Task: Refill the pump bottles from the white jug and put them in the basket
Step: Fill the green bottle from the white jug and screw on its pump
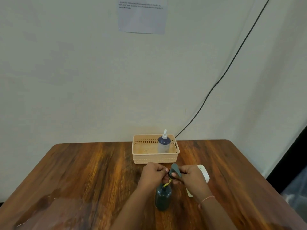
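Dark green pump bottle [163, 199], upright on the wooden bench [83, 171], close to the near edge, just below both hands. Neck open, with the grey pump head [175, 170] held above it and a thin yellow tube [167, 184] hanging down toward the opening. Hard to tell whether the tip sits inside. Left hand [153, 175] curled, fingertips pinching the pump head at its collar. Right hand [191, 178] curled round the other side of the same pump head. Bottle body gripped by neither.

Probably smooth, rigid plastic: light when empty, easy to tip with nothing steadying it, possibly slick with soap near the neck. Best taken round the middle of the body with one hand. Pump head best turned by its collar, not pulled by the bendy tube.

White jug [204, 175] just behind the right hand, mostly hidden; likely heavy, needing a firm grip for pouring. Further back, against the wall, a peach basket [149, 159] holding one blue bottle [164, 145] with a white pump, upright at its right end. Printed sheet [142, 17] and black cable [224, 73] on the wall.
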